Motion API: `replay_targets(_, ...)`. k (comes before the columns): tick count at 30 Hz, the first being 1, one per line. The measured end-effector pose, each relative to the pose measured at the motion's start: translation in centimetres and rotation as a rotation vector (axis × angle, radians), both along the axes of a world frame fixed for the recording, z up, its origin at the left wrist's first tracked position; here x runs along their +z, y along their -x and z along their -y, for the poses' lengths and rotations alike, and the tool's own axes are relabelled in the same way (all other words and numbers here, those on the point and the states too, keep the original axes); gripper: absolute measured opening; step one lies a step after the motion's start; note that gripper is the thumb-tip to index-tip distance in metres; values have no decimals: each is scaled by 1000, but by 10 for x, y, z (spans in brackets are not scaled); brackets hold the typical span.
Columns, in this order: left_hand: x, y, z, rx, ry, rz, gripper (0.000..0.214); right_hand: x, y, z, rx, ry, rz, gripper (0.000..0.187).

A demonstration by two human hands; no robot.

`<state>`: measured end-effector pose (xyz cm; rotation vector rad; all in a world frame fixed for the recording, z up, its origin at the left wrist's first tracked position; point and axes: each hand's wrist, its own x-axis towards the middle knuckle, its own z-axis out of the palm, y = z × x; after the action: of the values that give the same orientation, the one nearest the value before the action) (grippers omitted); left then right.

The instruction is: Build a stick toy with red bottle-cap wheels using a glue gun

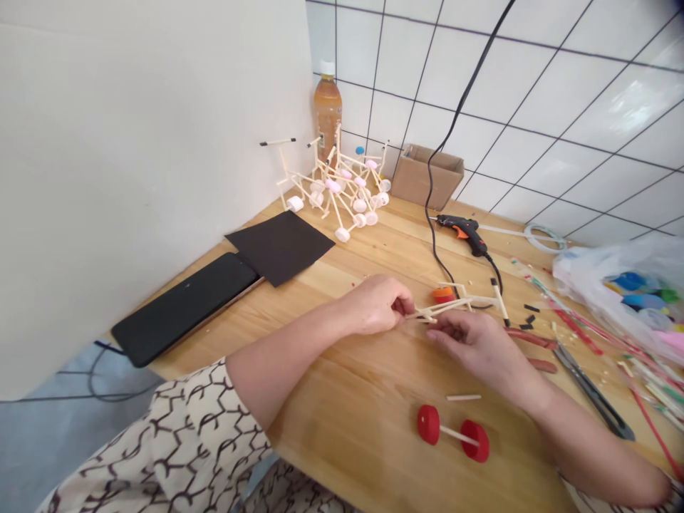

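Carefully, the left hand [375,305] is pinching one end of a stick frame [459,303], its fingers [400,307] closed firmly on the joined sticks. The right hand [470,347] is working just beside it, fingers [441,329] half curled at the same sticks; whether they are gripping or only touching, I cannot tell. The frame is stretching across the table [342,399] past an orange cap [443,294], which sits just behind it.

Nearer the body, red wheels [452,431] on an axle are lying by a loose stick [463,397]. Beyond the hands, a glue gun [464,235] is resting with its cord [435,246] trailing close to the frame. To the right, scissors [593,388] are lying below a plastic bag [614,285] of caps, while stick models [334,189] are crowding the far corner.
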<state>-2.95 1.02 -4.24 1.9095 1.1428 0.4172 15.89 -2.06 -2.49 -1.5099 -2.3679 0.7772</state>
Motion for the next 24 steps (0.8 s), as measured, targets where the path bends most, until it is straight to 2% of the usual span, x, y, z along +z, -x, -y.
replay_targets(14,5,-2,1,7,14,33,27,7,-1,-7,-4,-51,-2,14)
replay_targets(24,1,-5,1,27,-17,58,18,0,-11,-8,-45,37,12,10)
